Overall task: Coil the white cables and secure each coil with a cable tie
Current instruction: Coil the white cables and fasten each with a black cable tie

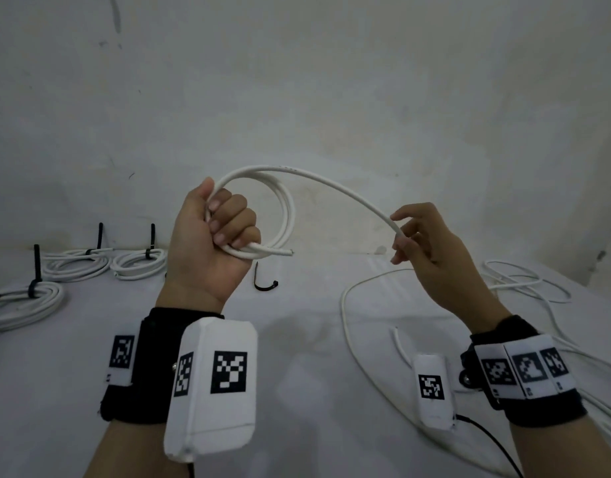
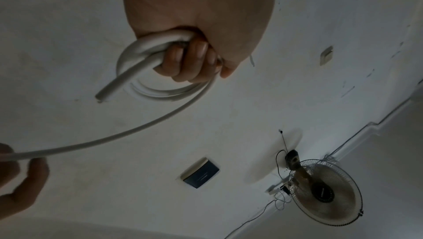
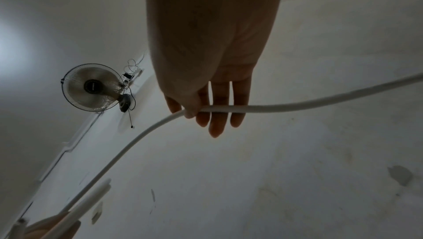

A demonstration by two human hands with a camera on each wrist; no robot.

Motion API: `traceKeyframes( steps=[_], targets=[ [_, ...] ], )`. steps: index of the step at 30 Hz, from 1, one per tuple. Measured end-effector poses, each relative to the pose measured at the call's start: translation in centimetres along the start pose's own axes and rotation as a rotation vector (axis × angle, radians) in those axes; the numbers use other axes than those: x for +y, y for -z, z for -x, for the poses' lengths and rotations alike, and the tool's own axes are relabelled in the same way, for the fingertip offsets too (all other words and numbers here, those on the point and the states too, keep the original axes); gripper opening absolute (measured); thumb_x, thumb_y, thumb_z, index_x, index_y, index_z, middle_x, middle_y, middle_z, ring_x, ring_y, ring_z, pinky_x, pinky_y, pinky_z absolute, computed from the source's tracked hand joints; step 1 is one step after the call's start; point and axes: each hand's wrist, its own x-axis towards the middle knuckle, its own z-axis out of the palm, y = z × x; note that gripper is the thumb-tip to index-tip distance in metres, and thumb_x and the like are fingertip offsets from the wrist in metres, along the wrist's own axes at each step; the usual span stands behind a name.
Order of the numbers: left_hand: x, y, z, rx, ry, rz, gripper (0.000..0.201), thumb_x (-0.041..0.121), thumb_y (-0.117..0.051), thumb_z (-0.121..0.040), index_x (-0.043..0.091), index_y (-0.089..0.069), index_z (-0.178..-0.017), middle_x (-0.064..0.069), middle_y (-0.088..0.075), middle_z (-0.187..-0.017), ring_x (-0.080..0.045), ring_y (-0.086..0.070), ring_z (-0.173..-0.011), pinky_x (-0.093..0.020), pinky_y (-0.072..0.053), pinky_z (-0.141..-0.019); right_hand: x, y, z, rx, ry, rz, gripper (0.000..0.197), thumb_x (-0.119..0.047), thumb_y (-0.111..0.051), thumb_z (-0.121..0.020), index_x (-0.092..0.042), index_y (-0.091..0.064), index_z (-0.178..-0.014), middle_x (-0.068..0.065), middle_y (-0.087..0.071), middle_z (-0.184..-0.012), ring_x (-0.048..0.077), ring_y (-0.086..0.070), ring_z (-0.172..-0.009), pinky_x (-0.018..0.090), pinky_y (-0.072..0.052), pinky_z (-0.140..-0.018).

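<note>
Left hand point(image 1: 211, 232): raised, fist clenched around a small coil of white cable point(image 1: 283, 208), cut end poking out just beside the knuckles. Right hand point(image 1: 431, 250): well apart from the left, thumb pinching the same cable against loosely extended fingers. Loose black cable tie point(image 1: 264, 282): on the table point(image 1: 297, 357) below the left hand. Tied coils point(image 1: 76, 263): left of the left hand.

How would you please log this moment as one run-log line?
left hand: grips coil | right hand: pinches cable | loose tie: on table
</note>
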Motion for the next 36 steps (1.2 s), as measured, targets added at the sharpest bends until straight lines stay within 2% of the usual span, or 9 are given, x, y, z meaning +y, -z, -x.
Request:
traceKeyframes(
  steps=[4, 8, 11, 14, 18, 20, 27, 30, 36],
  targets=[
    [0.4, 0.2, 0.0, 0.03, -0.08, 0.065, 0.034, 0.03, -0.045, -0.081, 0.019, -0.038, -0.049, 0.006, -0.027, -0.04, -0.008, -0.025, -0.031, -0.015, -0.02, -0.037, 0.3, -0.7, 0.1, -0.027, -0.001, 0.042, 0.046, 0.005, -0.047, -0.094, -0.041, -0.046, -0.1, -0.005, -0.058, -0.08, 0.01, -0.061, -0.069, 0.027, -0.053, -0.065],
    [0.2, 0.0, -0.2, 0.097, -0.161, 0.032, 0.038, 0.031, -0.043, -0.088, 0.02, -0.036, -0.052, 0.007, -0.026, -0.041, -0.007, -0.023, -0.032, -0.015, -0.022, -0.036, -0.3, -1.4, 0.0, -0.104, 0.113, 0.111, 0.034, 0.012, -0.051, -0.09, -0.015, -0.067, -0.103, -0.001, -0.059, -0.082, 0.005, -0.056, -0.077, 0.009, -0.04, -0.068],
    [-0.3, -0.2, -0.4, 0.158, -0.201, -0.049, 0.042, 0.033, -0.034, -0.099, 0.02, -0.031, -0.059, 0.008, -0.025, -0.042, -0.006, -0.022, -0.033, -0.016, -0.022, -0.037, -1.8, -1.7, 0.0, -0.185, 0.174, 0.154, 0.034, 0.013, -0.051, -0.089, -0.011, -0.07, -0.103, 0.0, -0.06, -0.085, 0.004, -0.057, -0.08, 0.011, -0.041, -0.07],
    [-1.1, -0.5, -0.6, 0.186, -0.211, -0.143, 0.042, 0.032, -0.032, -0.101, 0.019, -0.029, -0.062, 0.009, -0.024, -0.043, -0.005, -0.021, -0.033, -0.017, -0.022, -0.037, -4.2, -2.1, -0.1, -0.266, 0.244, 0.161, 0.03, 0.005, -0.048, -0.09, -0.013, -0.07, -0.101, -0.007, -0.059, -0.088, 0.005, -0.057, -0.082, 0.018, -0.045, -0.074],
    [-2.8, -0.8, -0.6, 0.168, -0.173, -0.258, 0.041, 0.032, -0.031, -0.102, 0.019, -0.029, -0.063, 0.008, -0.025, -0.044, -0.005, -0.021, -0.034, -0.017, -0.024, -0.037, -7.2, -2.5, 0.2, -0.301, 0.348, 0.115, 0.029, -0.016, -0.04, -0.095, -0.011, -0.068, -0.1, -0.012, -0.051, -0.09, 0.003, -0.052, -0.079, 0.013, -0.042, -0.071],
    [-3.6, -1.0, -0.5, 0.133, -0.118, -0.323, 0.041, 0.033, -0.03, -0.102, 0.019, -0.029, -0.064, 0.008, -0.025, -0.044, -0.005, -0.021, -0.035, -0.017, -0.025, -0.037, -7.8, -2.4, 0.3, -0.275, 0.363, 0.099, 0.03, -0.02, -0.041, -0.094, -0.009, -0.069, -0.1, -0.007, -0.052, -0.091, 0.003, -0.049, -0.075, 0.009, -0.037, -0.068],
    [-5.4, -1.4, 0.0, -0.018, 0.071, -0.535, 0.04, 0.035, -0.032, -0.102, 0.017, -0.031, -0.066, 0.006, -0.03, -0.05, -0.008, -0.029, -0.043, -0.019, -0.029, -0.046, -7.6, -2.1, 0.0, -0.097, 0.355, 0.038, 0.009, -0.002, -0.06, -0.088, -0.004, -0.068, -0.09, -0.001, -0.058, -0.083, -0.005, -0.048, -0.071, 0.008, -0.037, -0.069],
    [-6.3, -1.5, 0.5, -0.055, 0.122, -0.664, 0.037, 0.035, -0.034, -0.101, 0.011, -0.043, -0.074, -0.002, -0.038, -0.062, -0.014, -0.038, -0.054, -0.024, -0.036, -0.053, -7.5, -2.2, 0.1, -0.018, 0.343, 0.027, 0.003, -0.004, -0.065, -0.087, -0.004, -0.067, -0.089, 0.0, -0.061, -0.083, 0.003, -0.054, -0.072, 0.012, -0.041, -0.067],
    [-7.4, -2.4, 0.9, -0.101, 0.264, -0.623, 0.04, 0.031, -0.032, -0.101, 0.014, -0.035, -0.065, 0.004, -0.035, -0.047, -0.007, -0.029, -0.038, -0.018, -0.028, -0.043, -6.2, -1.6, -0.1, 0.182, 0.287, 0.118, 0.016, -0.017, -0.072, -0.084, -0.005, -0.063, -0.079, 0.002, -0.057, -0.073, 0.008, -0.047, -0.064, 0.014, -0.037, -0.059]
  ],
)
